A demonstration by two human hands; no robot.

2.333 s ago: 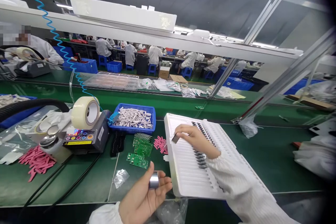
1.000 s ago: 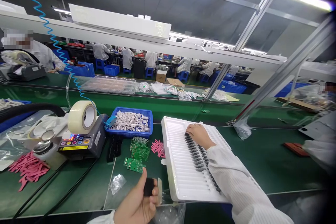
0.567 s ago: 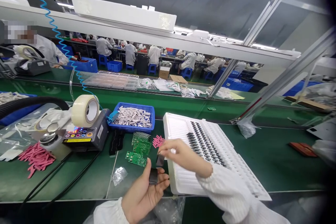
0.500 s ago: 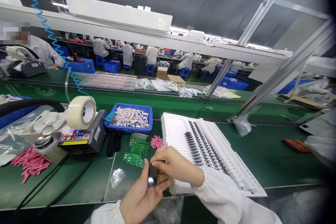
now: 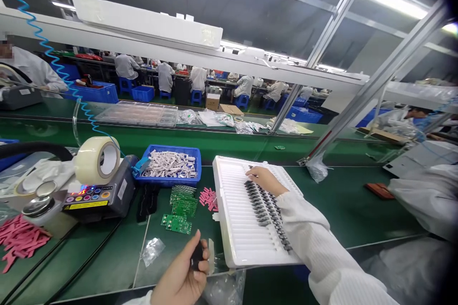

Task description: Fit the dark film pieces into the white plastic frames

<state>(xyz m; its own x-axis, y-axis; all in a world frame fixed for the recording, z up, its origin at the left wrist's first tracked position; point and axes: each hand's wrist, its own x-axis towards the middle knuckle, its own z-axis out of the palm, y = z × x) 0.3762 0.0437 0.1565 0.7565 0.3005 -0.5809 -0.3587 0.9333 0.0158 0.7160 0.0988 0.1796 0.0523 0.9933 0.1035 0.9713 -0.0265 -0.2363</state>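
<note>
My left hand (image 5: 184, 274) is closed around a small, dark, glossy block-shaped piece (image 5: 196, 255), held low at the near edge of the bench. My right hand (image 5: 265, 180) reaches over the white slotted tray (image 5: 232, 209), its fingers drawn together at the far end of a row of small black parts (image 5: 257, 205). Whether a part is pinched between those fingertips cannot be made out. Several rows of these parts lie in the slots, some hidden under my right sleeve. Green circuit boards (image 5: 184, 205) and pink strips (image 5: 208, 198) lie left of the tray.
A blue bin (image 5: 168, 164) of white pieces stands behind the boards. Left of it, a tape roll (image 5: 97, 159) sits on a grey dispenser (image 5: 102, 200). A jar (image 5: 48, 207), more pink strips (image 5: 23, 238) and a small plastic bag (image 5: 153, 251) are nearby. Workers sit beyond.
My right hand has left the dark piece and moved forward and right onto the tray's rows. My left hand keeps the piece, now lower and further left. The view has shifted slightly.
</note>
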